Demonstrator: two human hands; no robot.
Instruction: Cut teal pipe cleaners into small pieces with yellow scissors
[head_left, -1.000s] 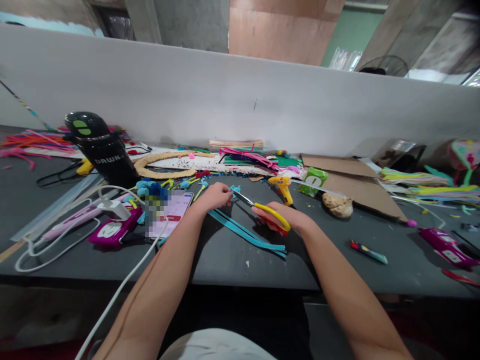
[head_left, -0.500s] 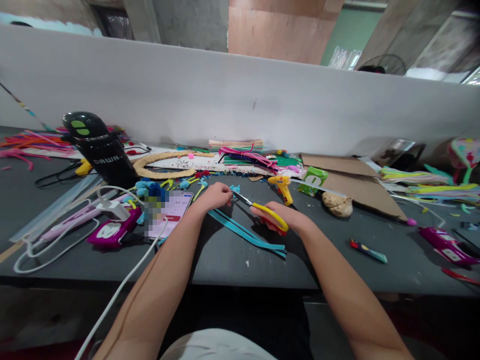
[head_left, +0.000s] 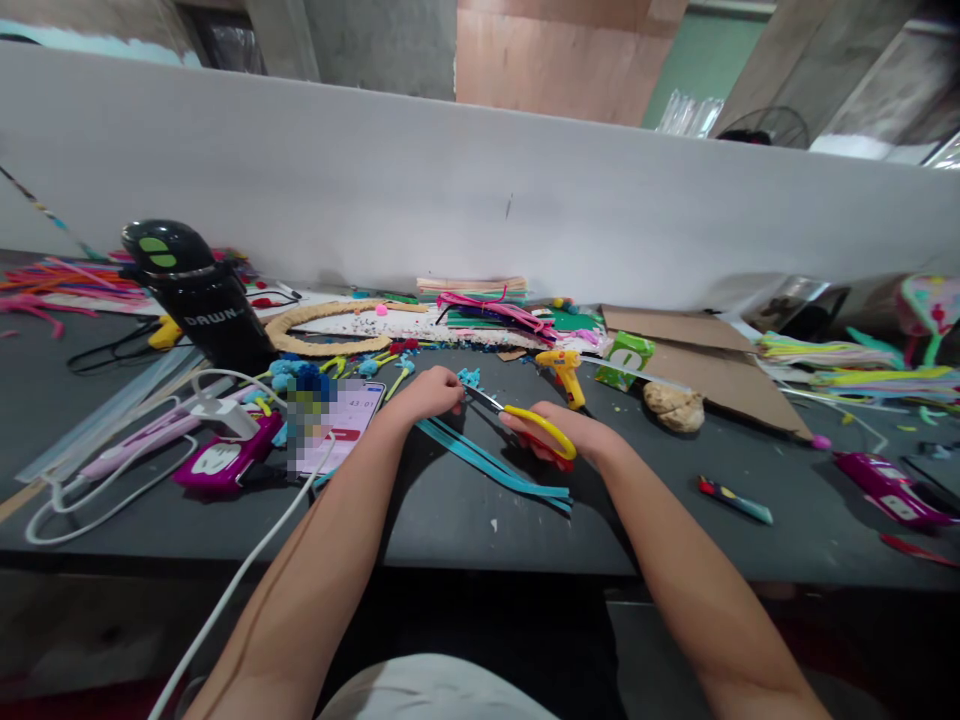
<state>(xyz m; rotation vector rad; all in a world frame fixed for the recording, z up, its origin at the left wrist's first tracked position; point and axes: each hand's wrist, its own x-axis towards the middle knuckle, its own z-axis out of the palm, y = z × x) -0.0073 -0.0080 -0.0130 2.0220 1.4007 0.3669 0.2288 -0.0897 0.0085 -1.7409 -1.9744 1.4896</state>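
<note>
My right hand [head_left: 559,432] grips yellow-and-red handled scissors [head_left: 525,418], whose blades point left toward my left hand. My left hand [head_left: 426,392] is closed in a pinch on a small blue pipe-cleaner piece [head_left: 469,378] at the blade tips. Several long blue pipe cleaners [head_left: 495,468] lie on the dark table [head_left: 450,520] between my forearms, running from under the left hand toward the lower right.
A phone [head_left: 337,425] lies left of my left hand, with a white cable [head_left: 240,575], charger and magenta device [head_left: 225,458] nearby. A black bottle [head_left: 199,300] stands far left. A yellow glue gun [head_left: 566,375], green box [head_left: 628,358], cardboard [head_left: 697,350] and craft scraps fill the back.
The scissor blades have shifted slightly left toward the pinched blue piece. Both hands otherwise stay in place.
</note>
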